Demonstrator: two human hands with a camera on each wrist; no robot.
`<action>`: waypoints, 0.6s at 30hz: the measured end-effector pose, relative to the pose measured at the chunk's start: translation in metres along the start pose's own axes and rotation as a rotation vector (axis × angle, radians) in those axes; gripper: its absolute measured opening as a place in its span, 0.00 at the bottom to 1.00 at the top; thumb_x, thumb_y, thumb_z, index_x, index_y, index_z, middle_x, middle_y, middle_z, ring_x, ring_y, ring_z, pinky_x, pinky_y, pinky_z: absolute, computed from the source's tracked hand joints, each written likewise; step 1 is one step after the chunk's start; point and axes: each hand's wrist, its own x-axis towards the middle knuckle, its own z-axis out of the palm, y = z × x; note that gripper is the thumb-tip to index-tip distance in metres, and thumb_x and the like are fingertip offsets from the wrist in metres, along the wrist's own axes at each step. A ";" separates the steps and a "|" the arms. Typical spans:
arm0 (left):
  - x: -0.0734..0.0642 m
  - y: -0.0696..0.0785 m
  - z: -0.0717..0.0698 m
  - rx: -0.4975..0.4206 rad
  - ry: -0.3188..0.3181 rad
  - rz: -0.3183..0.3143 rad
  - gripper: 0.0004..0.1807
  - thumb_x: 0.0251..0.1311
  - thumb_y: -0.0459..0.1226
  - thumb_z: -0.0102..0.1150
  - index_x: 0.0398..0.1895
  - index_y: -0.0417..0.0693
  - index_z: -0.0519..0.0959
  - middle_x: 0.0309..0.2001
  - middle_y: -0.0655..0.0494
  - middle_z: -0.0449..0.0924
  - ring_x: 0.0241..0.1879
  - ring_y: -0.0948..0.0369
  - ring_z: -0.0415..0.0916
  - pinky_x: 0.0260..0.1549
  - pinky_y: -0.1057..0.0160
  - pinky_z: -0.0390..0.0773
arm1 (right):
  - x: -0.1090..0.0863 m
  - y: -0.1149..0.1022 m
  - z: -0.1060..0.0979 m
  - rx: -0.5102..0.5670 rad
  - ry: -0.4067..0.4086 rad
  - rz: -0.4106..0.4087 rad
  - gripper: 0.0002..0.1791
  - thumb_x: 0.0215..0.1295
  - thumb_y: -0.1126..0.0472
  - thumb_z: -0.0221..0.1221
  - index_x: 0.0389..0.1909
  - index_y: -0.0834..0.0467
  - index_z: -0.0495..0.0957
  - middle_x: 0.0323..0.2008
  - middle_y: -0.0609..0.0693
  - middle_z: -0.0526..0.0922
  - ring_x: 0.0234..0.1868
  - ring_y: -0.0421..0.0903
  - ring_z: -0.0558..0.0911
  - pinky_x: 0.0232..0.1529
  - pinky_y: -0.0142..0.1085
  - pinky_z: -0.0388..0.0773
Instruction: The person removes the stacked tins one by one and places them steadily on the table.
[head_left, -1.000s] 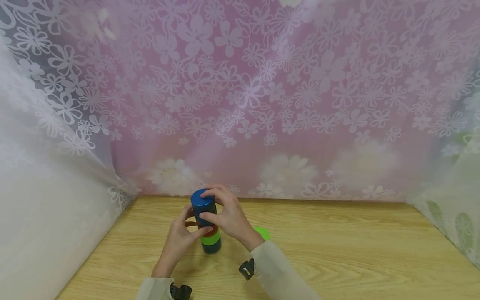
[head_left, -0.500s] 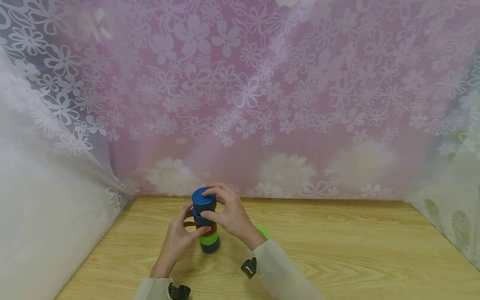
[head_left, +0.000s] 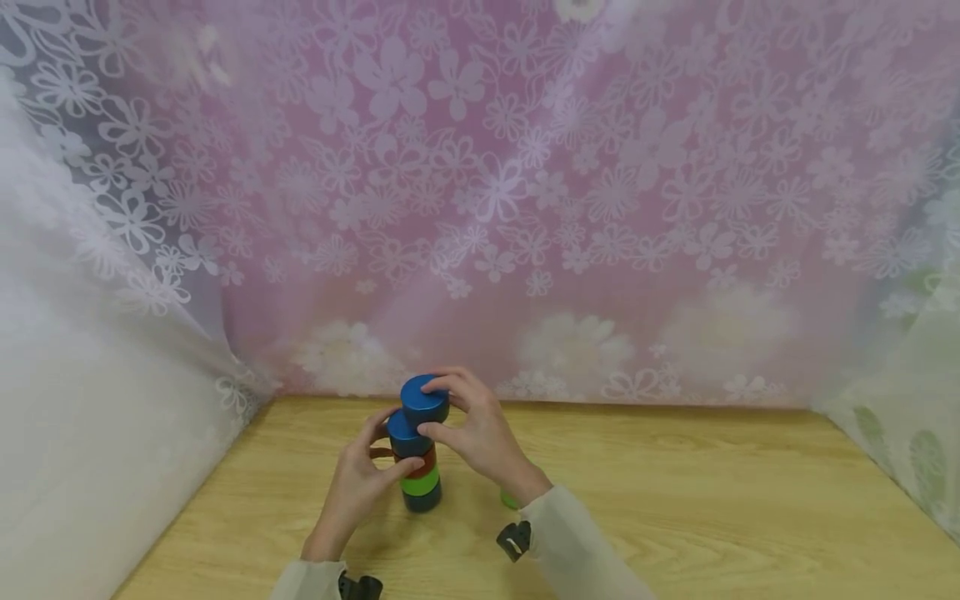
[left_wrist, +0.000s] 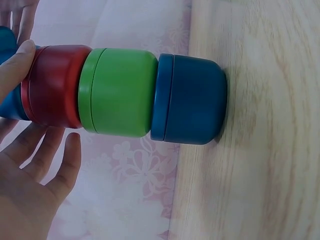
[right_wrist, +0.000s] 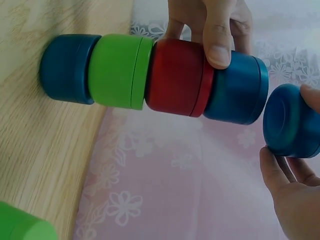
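Observation:
A tower of round lidded jars stands on the wooden table. From the bottom up it runs dark blue (left_wrist: pixel 192 100), green (left_wrist: pixel 122 92), red (left_wrist: pixel 60 85) and blue (right_wrist: pixel 237 87). My left hand (head_left: pixel 354 482) grips the tower near the top, its thumb across the seam between the red and upper blue jars. With thumb and fingers my right hand (head_left: pixel 480 429) holds another blue jar (head_left: pixel 422 406) above the tower, shifted to the right. In the right wrist view a narrow gap parts this jar, its recessed base showing, from the lid below.
A separate green jar (right_wrist: pixel 25 225) is on the table (head_left: pixel 675 500) to the right of the tower, mostly hidden behind my right forearm in the head view. A pink flowered curtain (head_left: pixel 480 208) hangs along the table's back edge, with pale curtains on both sides.
My right hand has lifted the top blue jar off the tower and carried it right, uncovering the blue lid beneath. My left hand keeps its grip. The right forearm now covers more of the separate green jar.

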 end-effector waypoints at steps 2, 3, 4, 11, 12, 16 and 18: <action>-0.001 0.000 0.000 0.002 -0.001 -0.008 0.37 0.54 0.28 0.76 0.68 0.40 0.70 0.54 0.41 0.81 0.53 0.45 0.79 0.45 0.44 0.83 | -0.002 0.001 -0.002 -0.002 -0.001 -0.001 0.21 0.58 0.75 0.70 0.53 0.65 0.79 0.61 0.59 0.74 0.61 0.57 0.78 0.62 0.48 0.76; -0.001 -0.001 0.001 0.005 0.001 -0.010 0.37 0.54 0.28 0.76 0.68 0.40 0.70 0.54 0.40 0.81 0.53 0.44 0.79 0.45 0.44 0.83 | -0.003 0.001 -0.004 -0.006 -0.002 0.000 0.21 0.58 0.75 0.70 0.53 0.65 0.79 0.61 0.59 0.74 0.61 0.57 0.78 0.62 0.48 0.76; -0.001 -0.001 0.000 0.007 0.003 -0.012 0.37 0.54 0.28 0.76 0.68 0.40 0.70 0.54 0.40 0.81 0.53 0.44 0.79 0.45 0.44 0.83 | -0.004 0.001 -0.006 -0.011 -0.001 -0.003 0.21 0.58 0.75 0.70 0.53 0.65 0.79 0.61 0.59 0.74 0.61 0.57 0.78 0.61 0.48 0.76; 0.000 0.000 0.000 0.003 0.004 -0.029 0.38 0.53 0.28 0.76 0.69 0.41 0.70 0.55 0.40 0.81 0.53 0.43 0.79 0.45 0.40 0.82 | -0.006 0.004 -0.016 -0.030 0.028 0.006 0.21 0.57 0.76 0.71 0.52 0.65 0.80 0.60 0.59 0.75 0.60 0.58 0.78 0.60 0.47 0.77; 0.000 0.000 0.000 0.000 0.003 -0.031 0.38 0.53 0.28 0.76 0.68 0.41 0.70 0.55 0.40 0.81 0.53 0.44 0.79 0.46 0.39 0.82 | -0.006 0.005 -0.017 -0.033 0.028 0.008 0.21 0.57 0.76 0.71 0.52 0.65 0.80 0.60 0.59 0.75 0.60 0.59 0.78 0.60 0.47 0.77; 0.000 0.000 0.001 -0.001 0.004 -0.032 0.38 0.53 0.28 0.76 0.68 0.42 0.71 0.55 0.41 0.81 0.53 0.44 0.79 0.45 0.40 0.82 | -0.010 0.007 -0.021 -0.034 0.029 0.016 0.22 0.56 0.77 0.71 0.51 0.65 0.80 0.61 0.60 0.74 0.61 0.60 0.77 0.60 0.47 0.77; -0.001 0.001 0.001 -0.002 0.003 -0.035 0.37 0.53 0.28 0.76 0.68 0.43 0.71 0.55 0.42 0.81 0.53 0.44 0.79 0.46 0.41 0.82 | -0.011 0.008 -0.024 -0.033 0.030 0.022 0.22 0.56 0.77 0.70 0.51 0.65 0.80 0.61 0.60 0.74 0.61 0.60 0.77 0.60 0.48 0.77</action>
